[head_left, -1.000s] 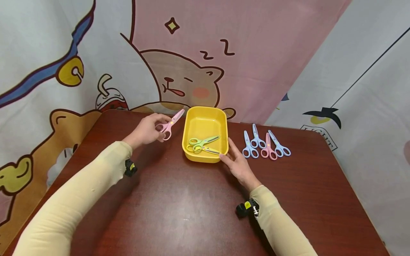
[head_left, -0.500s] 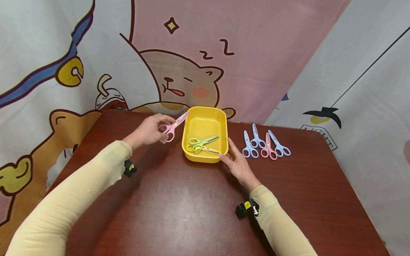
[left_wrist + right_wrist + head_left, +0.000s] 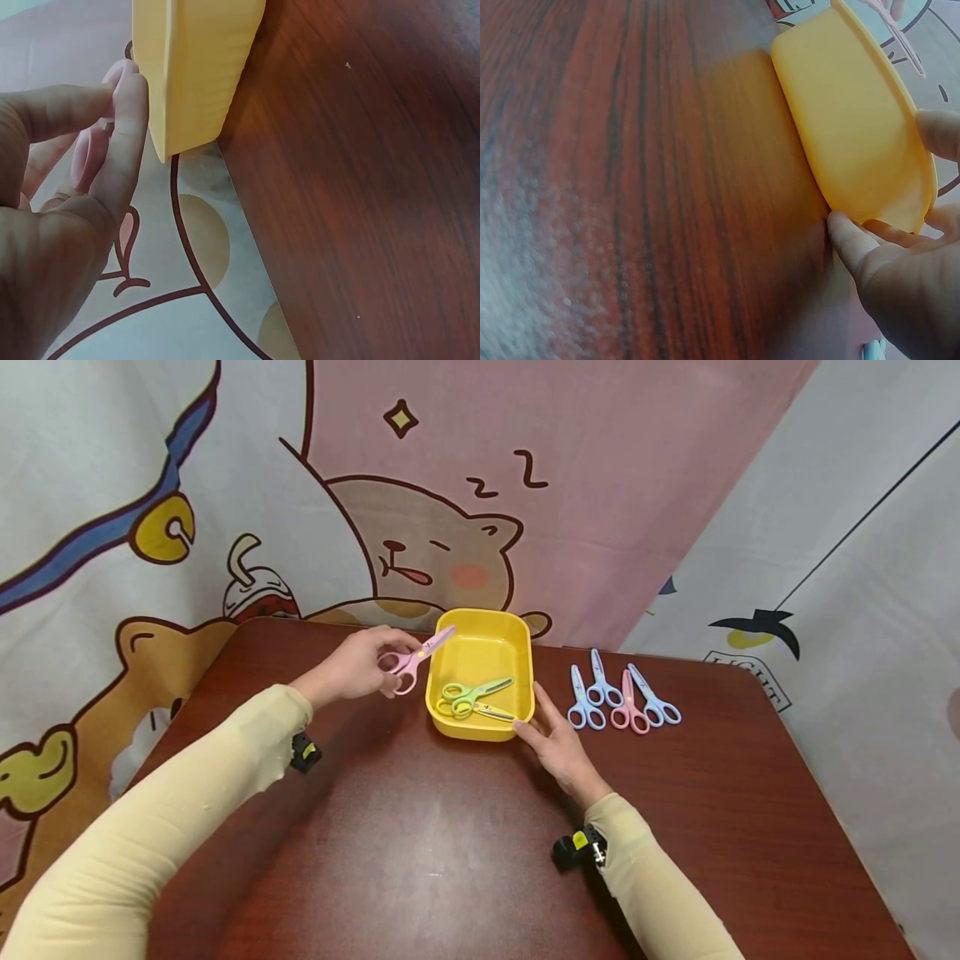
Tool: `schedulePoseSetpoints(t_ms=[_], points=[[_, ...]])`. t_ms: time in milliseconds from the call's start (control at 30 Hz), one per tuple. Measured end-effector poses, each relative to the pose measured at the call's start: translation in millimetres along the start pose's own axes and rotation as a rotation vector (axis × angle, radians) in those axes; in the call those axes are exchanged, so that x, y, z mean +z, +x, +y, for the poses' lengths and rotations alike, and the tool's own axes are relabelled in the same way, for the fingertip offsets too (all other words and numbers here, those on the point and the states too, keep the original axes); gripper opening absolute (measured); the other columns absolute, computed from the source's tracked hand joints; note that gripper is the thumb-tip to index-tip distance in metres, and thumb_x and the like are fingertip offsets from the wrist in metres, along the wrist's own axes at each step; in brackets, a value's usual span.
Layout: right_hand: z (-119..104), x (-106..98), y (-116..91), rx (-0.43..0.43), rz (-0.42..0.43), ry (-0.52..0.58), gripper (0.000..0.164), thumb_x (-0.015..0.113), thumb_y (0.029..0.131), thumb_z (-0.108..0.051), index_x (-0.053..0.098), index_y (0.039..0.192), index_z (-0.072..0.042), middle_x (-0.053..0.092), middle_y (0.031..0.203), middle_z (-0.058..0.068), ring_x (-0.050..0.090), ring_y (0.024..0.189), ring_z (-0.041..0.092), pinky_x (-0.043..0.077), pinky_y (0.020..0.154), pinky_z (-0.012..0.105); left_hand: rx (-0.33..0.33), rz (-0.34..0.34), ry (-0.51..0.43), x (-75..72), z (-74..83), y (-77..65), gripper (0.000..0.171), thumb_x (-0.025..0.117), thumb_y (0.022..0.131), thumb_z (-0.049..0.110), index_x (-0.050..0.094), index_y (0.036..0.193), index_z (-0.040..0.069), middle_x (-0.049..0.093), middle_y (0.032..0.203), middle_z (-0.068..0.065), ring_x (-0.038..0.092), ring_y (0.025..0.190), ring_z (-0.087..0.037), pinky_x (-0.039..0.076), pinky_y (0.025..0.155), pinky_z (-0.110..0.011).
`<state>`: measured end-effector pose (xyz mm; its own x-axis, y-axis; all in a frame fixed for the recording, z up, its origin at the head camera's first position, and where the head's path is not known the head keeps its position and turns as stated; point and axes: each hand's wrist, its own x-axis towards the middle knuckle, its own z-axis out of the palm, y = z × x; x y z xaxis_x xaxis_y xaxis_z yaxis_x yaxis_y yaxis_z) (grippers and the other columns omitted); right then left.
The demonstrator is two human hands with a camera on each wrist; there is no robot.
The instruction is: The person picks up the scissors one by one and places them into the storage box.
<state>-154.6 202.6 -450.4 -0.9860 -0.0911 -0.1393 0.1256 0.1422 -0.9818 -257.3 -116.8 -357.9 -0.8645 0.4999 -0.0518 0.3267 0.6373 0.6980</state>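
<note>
Observed from where I stand, landmark the yellow container [image 3: 487,652]. The left hand [image 3: 358,667] is at its left side, with the held pink scissors [image 3: 435,644] in a closed pinch: thumb and finger meet on the handle, and the remaining fingers bend behind. The blade end overlaps the container's left rim as seen from the head; the handles lie outside it. Clearance above the rim cannot be determined.

The right hand [image 3: 561,752] grips the container's near right corner, fingers spread around the wall and one digit at the rim. It appears to be steadying it.

Step in hand, in my judgement: bringing the held scissors in over the container. The next move would call for carrying the handles across the left rim, lowering, then loosening the pinch.

Also noted: inside the container, toward its near end, green scissors [image 3: 492,686] lie across yellow scissors [image 3: 483,708]. To the container's right, well apart from it, three blue scissors [image 3: 581,697] and a second pink pair [image 3: 628,697] lie on the table [image 3: 435,827].

Obstructions: the left rim, which could catch the handles, and the crossed pairs inside. The container's far end shows bare floor. The right hand stands between the container and the right-hand group.
</note>
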Motion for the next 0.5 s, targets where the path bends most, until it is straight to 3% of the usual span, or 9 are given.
schedulePoseSetpoints(t_ms=[500], points=[[-0.4, 0.0, 0.1, -0.010, -0.009, 0.009, 0.080, 0.060, 0.105, -0.010, 0.012, 0.168, -0.023, 0.025, 0.169, 0.019, 0.035, 0.151, 0.034, 0.038, 0.114, 0.047, 0.016, -0.079, -0.031, 2.3, 19.6, -0.3, 0.056, 0.077, 0.083, -0.007, 0.066, 0.135, 0.011, 0.062, 0.125, -0.010, 0.057, 0.111, -0.030, 0.061, 0.073, -0.032]])
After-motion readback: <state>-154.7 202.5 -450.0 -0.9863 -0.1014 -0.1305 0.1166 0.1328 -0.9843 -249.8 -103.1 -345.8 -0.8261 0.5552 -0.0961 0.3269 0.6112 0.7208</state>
